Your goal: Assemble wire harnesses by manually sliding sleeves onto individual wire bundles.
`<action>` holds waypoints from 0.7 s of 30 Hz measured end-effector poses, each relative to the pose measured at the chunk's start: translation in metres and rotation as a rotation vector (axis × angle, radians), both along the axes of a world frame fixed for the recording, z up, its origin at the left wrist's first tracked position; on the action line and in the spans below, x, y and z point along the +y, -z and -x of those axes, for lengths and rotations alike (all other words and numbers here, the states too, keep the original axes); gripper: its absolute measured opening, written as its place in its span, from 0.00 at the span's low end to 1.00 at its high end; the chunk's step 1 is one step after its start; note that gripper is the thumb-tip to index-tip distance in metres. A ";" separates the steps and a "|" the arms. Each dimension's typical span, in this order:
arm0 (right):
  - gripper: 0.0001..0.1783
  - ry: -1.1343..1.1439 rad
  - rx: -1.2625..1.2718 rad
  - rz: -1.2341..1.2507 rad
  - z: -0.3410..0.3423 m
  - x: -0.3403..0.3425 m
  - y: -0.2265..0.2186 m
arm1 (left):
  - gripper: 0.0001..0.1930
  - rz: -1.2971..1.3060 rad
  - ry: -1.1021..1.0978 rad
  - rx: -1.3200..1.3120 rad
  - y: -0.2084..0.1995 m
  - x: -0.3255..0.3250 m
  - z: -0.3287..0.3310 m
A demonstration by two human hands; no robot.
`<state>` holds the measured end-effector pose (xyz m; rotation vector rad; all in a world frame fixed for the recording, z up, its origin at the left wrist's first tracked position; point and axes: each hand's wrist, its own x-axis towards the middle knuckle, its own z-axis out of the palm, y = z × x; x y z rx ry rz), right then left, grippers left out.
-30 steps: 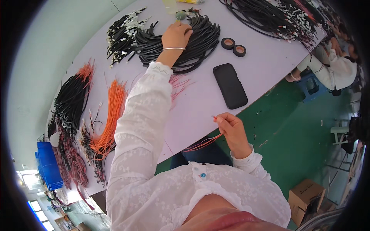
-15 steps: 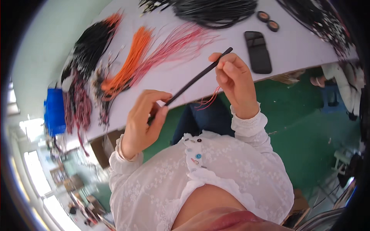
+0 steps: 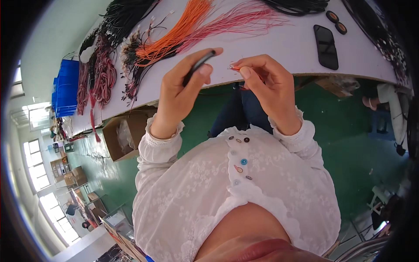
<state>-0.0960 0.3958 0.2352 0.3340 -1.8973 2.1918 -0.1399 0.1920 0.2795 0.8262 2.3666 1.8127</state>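
My left hand [image 3: 176, 89] is closed around a black tube [image 3: 198, 67], whose end sticks out between thumb and fingers near the table's front edge. To its right, my right hand [image 3: 274, 85] pinches thin red-orange wires [image 3: 235, 68] between thumb and forefinger. The pale wire tips point left, toward the tube, with a gap between them. Most of the wires' length is hidden behind my right fingers. Beyond my hands, a bundle of orange wires [image 3: 176, 37] and a spread of pink-red wires [image 3: 227, 24] lie on the white table [image 3: 279, 48].
A black phone [image 3: 326, 47] and two small dark rolls [image 3: 336, 22] lie at the right. Black cables [image 3: 297, 5] and connector-tipped wires [image 3: 375, 39] cover the far side. Blue bins [image 3: 66, 87] stand left; an open cardboard box [image 3: 122, 135] sits below the table edge.
The black tube, earlier stretched between both hands, is now in my left hand only. My right hand has let go of it and grips wire ends. The view has shifted across the table.
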 end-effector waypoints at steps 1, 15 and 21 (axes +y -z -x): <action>0.07 0.005 -0.006 -0.004 -0.001 -0.001 -0.002 | 0.15 -0.034 0.036 0.059 0.001 0.000 0.000; 0.07 0.096 0.170 -0.319 0.006 -0.008 -0.014 | 0.17 0.071 -0.042 0.344 0.007 -0.001 0.012; 0.05 0.101 0.112 -0.335 0.008 -0.005 -0.011 | 0.13 0.088 -0.080 0.195 -0.004 0.002 0.006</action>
